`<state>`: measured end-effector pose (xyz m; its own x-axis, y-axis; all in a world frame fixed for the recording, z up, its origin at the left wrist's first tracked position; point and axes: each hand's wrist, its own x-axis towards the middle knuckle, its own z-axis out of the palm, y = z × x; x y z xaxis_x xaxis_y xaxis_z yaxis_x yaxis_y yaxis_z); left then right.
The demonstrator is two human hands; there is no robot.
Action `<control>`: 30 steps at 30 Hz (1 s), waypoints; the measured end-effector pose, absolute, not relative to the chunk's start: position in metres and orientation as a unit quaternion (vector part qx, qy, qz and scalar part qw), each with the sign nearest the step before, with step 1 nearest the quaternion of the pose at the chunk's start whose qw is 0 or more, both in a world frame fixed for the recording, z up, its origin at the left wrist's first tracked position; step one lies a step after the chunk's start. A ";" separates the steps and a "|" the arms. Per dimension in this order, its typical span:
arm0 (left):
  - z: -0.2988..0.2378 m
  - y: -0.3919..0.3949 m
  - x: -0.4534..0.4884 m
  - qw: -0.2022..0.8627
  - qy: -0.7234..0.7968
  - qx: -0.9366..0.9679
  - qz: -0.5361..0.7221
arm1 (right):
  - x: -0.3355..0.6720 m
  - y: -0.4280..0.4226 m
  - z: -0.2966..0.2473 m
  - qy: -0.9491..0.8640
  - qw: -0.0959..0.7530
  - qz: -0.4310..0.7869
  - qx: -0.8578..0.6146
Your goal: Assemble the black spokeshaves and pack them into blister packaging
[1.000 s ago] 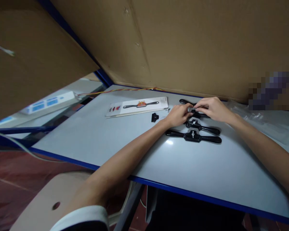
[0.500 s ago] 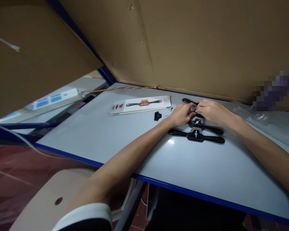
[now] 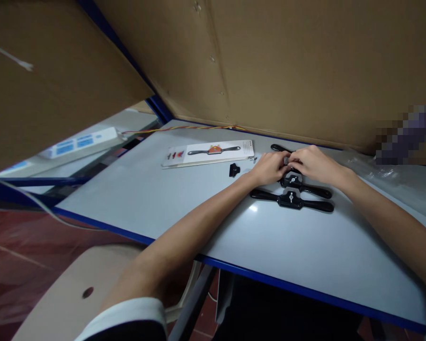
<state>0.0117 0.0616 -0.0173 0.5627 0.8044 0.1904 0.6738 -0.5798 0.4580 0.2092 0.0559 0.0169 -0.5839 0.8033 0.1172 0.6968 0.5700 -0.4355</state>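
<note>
My left hand (image 3: 270,168) and my right hand (image 3: 310,163) meet over the back spokeshave (image 3: 279,148), fingertips bent in and pressed close together. A small greyish piece shows between the fingers, too covered to name. Only one black handle of that spokeshave sticks out clearly past my fingers. Just in front of the hands lies a second black spokeshave (image 3: 315,191), its left end partly hidden by my left hand. Nearest me is a third spokeshave (image 3: 291,200), with a silver wing screw on its middle. Left of my hands are a loose black cap (image 3: 234,169) and a small silver screw (image 3: 253,159).
A flat package (image 3: 209,152) picturing a spokeshave lies at the back left. Clear plastic wrapping (image 3: 394,182) is on the right. Cardboard walls (image 3: 287,71) stand behind and left. A power strip (image 3: 85,143) is beyond the left edge, and a chair (image 3: 74,293) stands below.
The camera view has shifted slightly. My hands stay together over the back spokeshave, with only a small shift of the fingers; the other things lie where they were.
</note>
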 end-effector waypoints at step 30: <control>-0.022 0.066 0.009 0.179 0.403 0.873 0.208 | 0.220 0.061 0.018 -0.896 0.129 0.171 -0.389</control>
<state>0.0087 0.0662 -0.0220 0.5898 0.7774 0.2187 0.6290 -0.6121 0.4793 0.2198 0.0611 0.0182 -0.6645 0.7408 0.0985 0.6527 0.6395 -0.4063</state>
